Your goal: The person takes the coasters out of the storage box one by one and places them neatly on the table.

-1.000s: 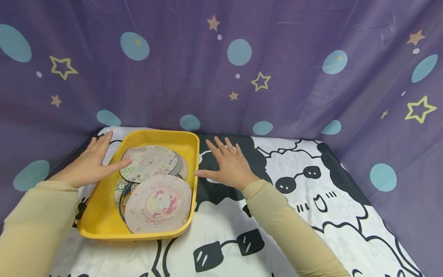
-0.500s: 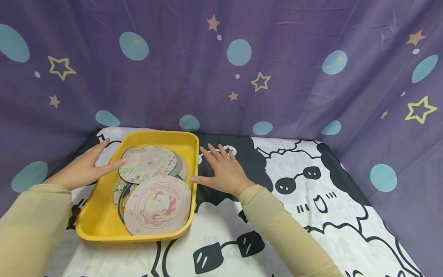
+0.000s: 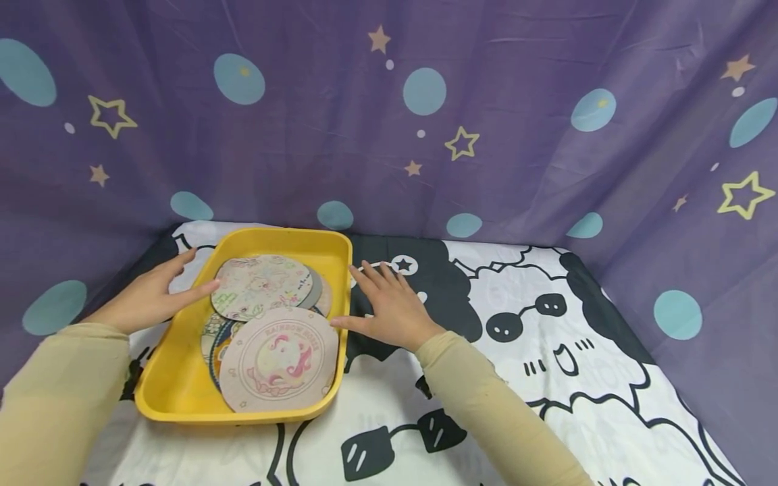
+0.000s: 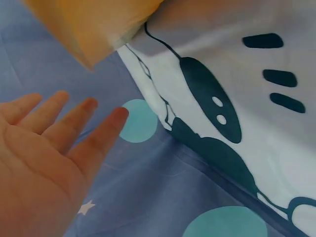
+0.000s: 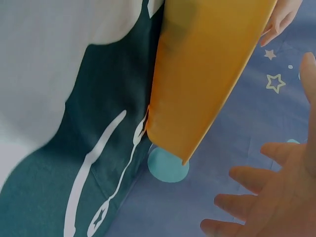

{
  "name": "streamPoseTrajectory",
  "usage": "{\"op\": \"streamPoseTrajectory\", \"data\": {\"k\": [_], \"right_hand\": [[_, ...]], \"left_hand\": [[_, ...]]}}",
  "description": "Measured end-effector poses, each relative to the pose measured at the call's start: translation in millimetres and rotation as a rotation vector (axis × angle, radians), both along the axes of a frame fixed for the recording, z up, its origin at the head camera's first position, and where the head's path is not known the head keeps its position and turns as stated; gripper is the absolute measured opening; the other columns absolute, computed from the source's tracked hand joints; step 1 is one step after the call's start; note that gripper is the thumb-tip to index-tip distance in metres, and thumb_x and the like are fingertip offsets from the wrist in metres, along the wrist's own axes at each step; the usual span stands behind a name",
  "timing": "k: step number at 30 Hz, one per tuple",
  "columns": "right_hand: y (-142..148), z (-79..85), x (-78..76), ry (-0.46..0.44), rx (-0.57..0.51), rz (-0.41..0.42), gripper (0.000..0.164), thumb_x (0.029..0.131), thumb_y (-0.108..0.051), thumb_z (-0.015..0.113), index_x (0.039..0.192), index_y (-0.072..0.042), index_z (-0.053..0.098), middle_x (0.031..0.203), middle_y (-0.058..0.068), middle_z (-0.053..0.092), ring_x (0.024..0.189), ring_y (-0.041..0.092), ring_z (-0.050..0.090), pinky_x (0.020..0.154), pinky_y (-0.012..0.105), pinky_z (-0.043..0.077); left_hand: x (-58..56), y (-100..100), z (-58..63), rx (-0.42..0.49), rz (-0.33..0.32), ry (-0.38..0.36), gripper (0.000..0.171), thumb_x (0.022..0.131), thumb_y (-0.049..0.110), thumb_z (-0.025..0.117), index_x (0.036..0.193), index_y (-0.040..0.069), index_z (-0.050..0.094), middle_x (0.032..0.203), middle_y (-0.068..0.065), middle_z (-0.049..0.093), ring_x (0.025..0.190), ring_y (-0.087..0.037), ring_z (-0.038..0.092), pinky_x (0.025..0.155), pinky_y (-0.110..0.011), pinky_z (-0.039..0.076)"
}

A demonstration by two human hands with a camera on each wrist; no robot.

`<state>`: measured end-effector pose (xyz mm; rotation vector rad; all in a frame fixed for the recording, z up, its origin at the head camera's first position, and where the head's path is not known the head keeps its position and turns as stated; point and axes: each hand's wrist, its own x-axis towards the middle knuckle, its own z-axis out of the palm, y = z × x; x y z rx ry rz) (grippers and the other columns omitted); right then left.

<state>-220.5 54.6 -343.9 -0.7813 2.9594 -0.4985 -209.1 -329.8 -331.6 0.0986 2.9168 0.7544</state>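
Note:
A yellow plastic tray [image 3: 182, 385] stands at the left of the bedding-like cloth. Several round flat mats lie overlapped in it: a pink one [image 3: 278, 361] with a horse print and lettering lies at the front, a floral one [image 3: 264, 287] behind it. My left hand [image 3: 146, 297] hovers at the tray's left side, fingers straight and spread, thumb over the rim. On the opposite side my right hand [image 3: 392, 307] hovers, likewise spread, its thumb tip over the right rim. Both wrist views show a gap between the fingers and the tray's wall [image 5: 202, 74].
A white and black cloth [image 3: 486, 405] with sheep and sunglasses prints covers the surface. Behind it and at both sides hangs a purple curtain [image 3: 340, 135] with stars and blue dots.
Both hands have lowered slightly and shifted a little to the left, the right thumb now over the tray's rim. The tray and its mats have stayed in place.

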Motion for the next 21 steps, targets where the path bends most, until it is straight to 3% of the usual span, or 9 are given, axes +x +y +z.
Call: {"op": "streamPoseTrajectory", "data": {"k": [8,21], "right_hand": [[-6,-4.3,-0.8,-0.027,-0.025,0.011,0.097,0.082,-0.077,0.056,0.159,-0.031,0.017,0.166,0.000,0.018,0.154,0.028,0.011,0.123,0.047,0.012],[-13,-4.3,-4.5,-0.063,-0.064,0.053,0.095,0.084,-0.073,0.058,0.158,-0.026,0.022,0.166,0.002,0.019,0.154,0.029,0.013,0.123,0.046,0.014]], "left_hand": [[-1.0,-4,-10.2,0.025,-0.029,0.016,0.094,0.098,0.053,0.051,0.154,-0.007,0.006,0.156,-0.037,0.016,0.132,-0.059,0.032,0.101,-0.072,0.032],[-2.0,-5,-17.8,0.032,-0.004,-0.022,0.093,0.098,0.056,0.050,0.154,-0.006,0.010,0.150,-0.038,0.027,0.126,-0.056,0.041,0.099,-0.071,0.037]]}}
